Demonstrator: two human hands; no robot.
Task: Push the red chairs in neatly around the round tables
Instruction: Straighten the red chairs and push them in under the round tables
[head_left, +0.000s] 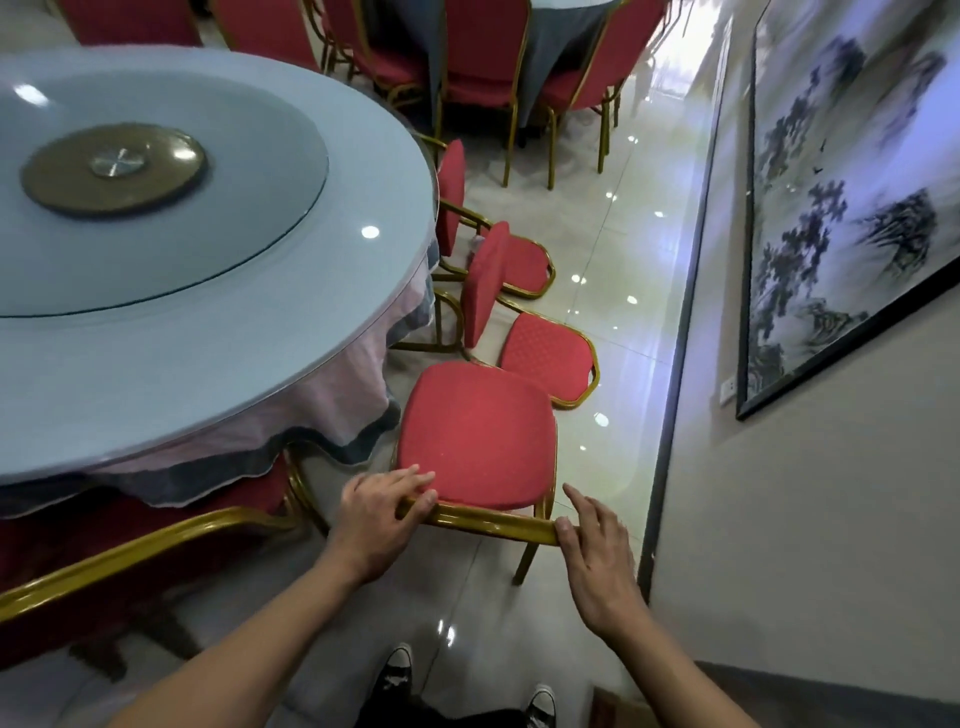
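Observation:
A red chair (475, 431) with a gold frame stands right in front of me, beside the round table (291, 358). My left hand (384, 514) grips the left end of its near gold rail, fingers curled over the red pad and thumb on the rail. At the rail's right end my right hand (597, 551) rests with its fingers straight and its thumb on the metal. Two more red chairs (545, 353) (524, 265) stand beyond it along the table's edge, their backrests next to the table and seats pointing toward the aisle.
Another red chair (156, 540) sits at lower left, partly under the tablecloth. A glass turntable (156, 249) lies on the table. The wall with a framed painting (852, 208) runs close on the right, leaving a narrow tiled aisle (623, 322). Several chairs ring a second table (488, 52) at the back.

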